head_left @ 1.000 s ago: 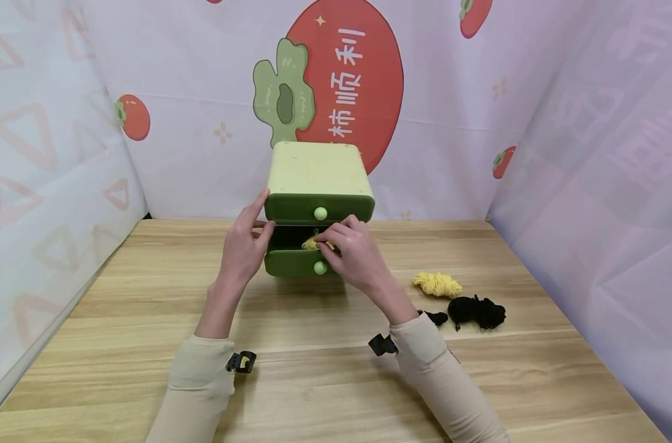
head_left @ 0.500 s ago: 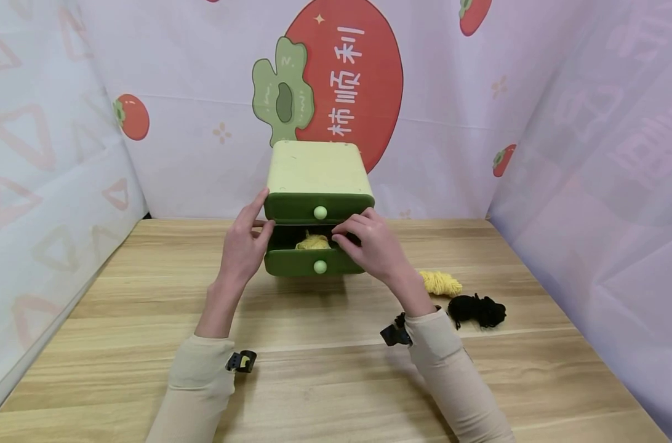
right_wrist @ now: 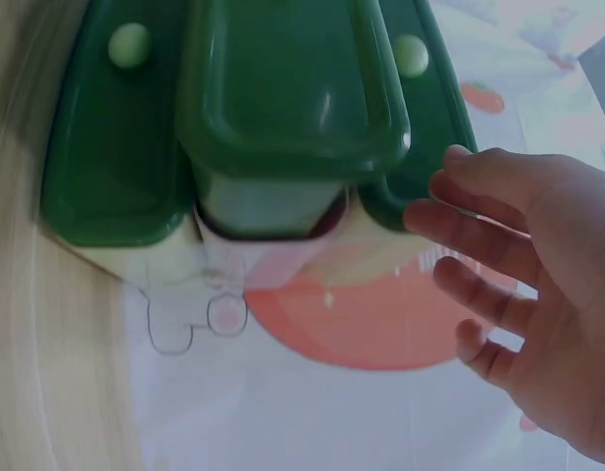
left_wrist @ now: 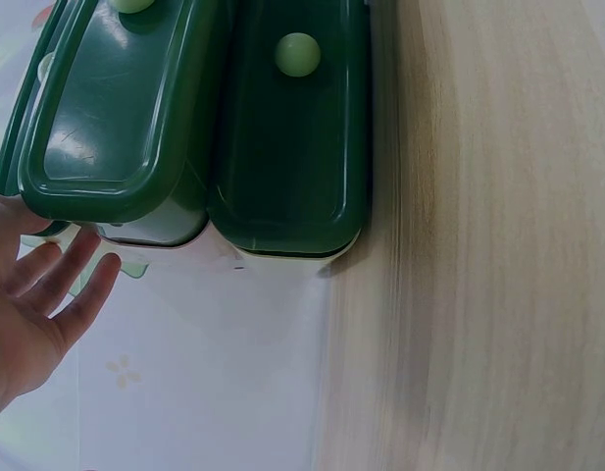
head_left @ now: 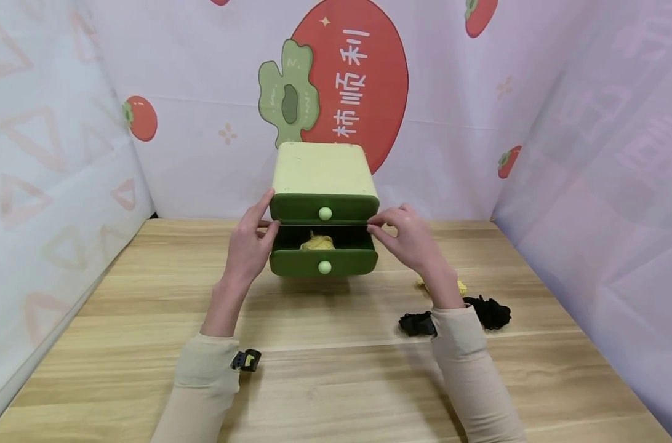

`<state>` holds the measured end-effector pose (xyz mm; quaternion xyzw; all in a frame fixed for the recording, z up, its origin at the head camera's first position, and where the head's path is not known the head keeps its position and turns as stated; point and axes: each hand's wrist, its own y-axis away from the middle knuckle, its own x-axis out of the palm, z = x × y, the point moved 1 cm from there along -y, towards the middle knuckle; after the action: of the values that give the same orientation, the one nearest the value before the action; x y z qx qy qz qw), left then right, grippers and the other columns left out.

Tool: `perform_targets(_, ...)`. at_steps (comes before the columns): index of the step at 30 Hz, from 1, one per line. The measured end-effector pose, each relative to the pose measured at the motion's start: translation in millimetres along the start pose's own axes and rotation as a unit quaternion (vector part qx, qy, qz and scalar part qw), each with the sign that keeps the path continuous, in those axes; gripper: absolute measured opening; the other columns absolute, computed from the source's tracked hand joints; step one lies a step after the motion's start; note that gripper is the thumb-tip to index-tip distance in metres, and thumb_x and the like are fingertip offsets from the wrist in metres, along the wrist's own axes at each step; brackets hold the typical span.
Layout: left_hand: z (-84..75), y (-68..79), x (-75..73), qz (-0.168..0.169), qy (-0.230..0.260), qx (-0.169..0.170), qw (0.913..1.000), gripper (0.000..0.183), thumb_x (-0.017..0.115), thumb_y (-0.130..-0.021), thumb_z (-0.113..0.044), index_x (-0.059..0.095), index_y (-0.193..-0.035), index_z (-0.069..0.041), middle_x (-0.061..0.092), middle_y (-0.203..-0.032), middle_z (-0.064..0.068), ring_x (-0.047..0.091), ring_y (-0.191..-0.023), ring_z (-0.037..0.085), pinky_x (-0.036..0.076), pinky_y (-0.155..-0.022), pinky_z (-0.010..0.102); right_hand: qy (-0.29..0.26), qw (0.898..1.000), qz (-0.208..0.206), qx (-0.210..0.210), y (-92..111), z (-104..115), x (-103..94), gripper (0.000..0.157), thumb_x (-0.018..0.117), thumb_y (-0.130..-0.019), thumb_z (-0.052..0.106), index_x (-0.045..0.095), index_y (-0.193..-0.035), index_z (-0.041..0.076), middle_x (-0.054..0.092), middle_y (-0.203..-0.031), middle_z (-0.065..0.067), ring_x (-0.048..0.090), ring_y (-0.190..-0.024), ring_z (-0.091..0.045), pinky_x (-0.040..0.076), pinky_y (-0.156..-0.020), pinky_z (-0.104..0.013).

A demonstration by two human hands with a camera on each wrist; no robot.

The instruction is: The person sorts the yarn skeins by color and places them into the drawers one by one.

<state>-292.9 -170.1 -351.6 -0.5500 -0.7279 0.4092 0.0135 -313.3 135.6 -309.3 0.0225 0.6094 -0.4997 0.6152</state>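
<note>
A small cabinet [head_left: 324,169] with a pale top and green drawer fronts stands at the back of the table. Its pulled-out drawer [head_left: 294,263] contains a yellow yarn bundle [head_left: 317,243]. At the cabinet's left side, my left hand [head_left: 249,243] rests its fingertips by the upper drawer's edge. My right hand [head_left: 410,240] is at the right side, fingertips near the gap between the upper drawer and the pulled-out one. In the right wrist view, the fingers of that hand are spread and slightly bent, with nothing held. Both wrist views show a lower closed drawer [left_wrist: 292,147].
To the right, a black yarn bundle [head_left: 493,314] lies near a yellow one [head_left: 461,287], mostly hidden by my right forearm. More black yarn [head_left: 410,324] shows left of that sleeve. A printed cloth [head_left: 203,172] hangs behind the wooden table [head_left: 325,381].
My right hand has let go of the yellow yarn in the drawer and moved right to the cabinet's right side. The left hand stays at the left side.
</note>
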Motion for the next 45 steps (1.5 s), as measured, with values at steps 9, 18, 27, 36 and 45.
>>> perform_targets(9,-1.7,0.2,-0.8,0.007,0.004,-0.007,0.9999,0.062,0.061,-0.097,-0.005,0.043,-0.152,-0.028,0.056,-0.141,0.01,0.07,-0.096,0.032,0.061,-0.08,0.044,-0.019,0.99,0.094,0.102,14.2,-36.4,-16.3,0.017,0.067,-0.095,0.015,0.075,-0.106,0.005,0.074,-0.103,-0.011,0.063,-0.093,-0.027,0.05,-0.088,-0.044)
perform_targets(18,-2.7,-1.0,-0.1,0.001,0.003,-0.001,1.0,0.063,0.061,-0.096,-0.004,0.043,-0.152,-0.027,0.057,-0.14,0.01,0.071,-0.095,0.031,0.062,-0.078,0.044,-0.012,0.98,0.13,0.148,29.1,-57.9,-29.8,0.022,0.064,-0.098,0.021,0.074,-0.11,0.006,0.073,-0.102,-0.011,0.064,-0.091,-0.026,0.053,-0.081,-0.045)
perform_targets(27,-2.6,-0.3,-1.2,0.003,0.003,-0.009,0.9999,0.063,0.061,-0.097,-0.005,0.043,-0.152,-0.028,0.056,-0.141,0.009,0.071,-0.096,0.03,0.061,-0.079,0.042,0.021,0.968,0.189,0.163,37.4,-65.6,-27.8,0.026,0.064,-0.098,0.028,0.073,-0.114,0.009,0.073,-0.1,-0.008,0.066,-0.09,-0.025,0.054,-0.079,-0.046)
perform_targets(36,-3.2,0.2,2.8,0.018,0.008,-0.009,0.9998,0.063,0.061,-0.097,-0.006,0.042,-0.153,-0.028,0.056,-0.142,0.008,0.071,-0.097,0.028,0.061,-0.079,0.04,0.004,0.96,0.227,0.162,68.9,-88.9,-31.2,0.026,0.066,-0.096,0.024,0.071,-0.116,0.008,0.072,-0.1,-0.006,0.064,-0.086,-0.02,0.054,-0.076,-0.041)
perform_targets(45,-1.4,0.4,0.4,0.009,-0.001,-0.012,0.9999,0.064,0.061,-0.097,-0.006,0.041,-0.153,-0.029,0.056,-0.14,0.009,0.07,-0.097,0.029,0.061,-0.079,0.041,-0.061,0.95,0.262,0.157,79.1,-102.3,-36.1,0.037,0.071,-0.093,0.023,0.066,-0.124,0.004,0.069,-0.112,-0.017,0.062,-0.084,-0.019,0.052,-0.076,-0.035)
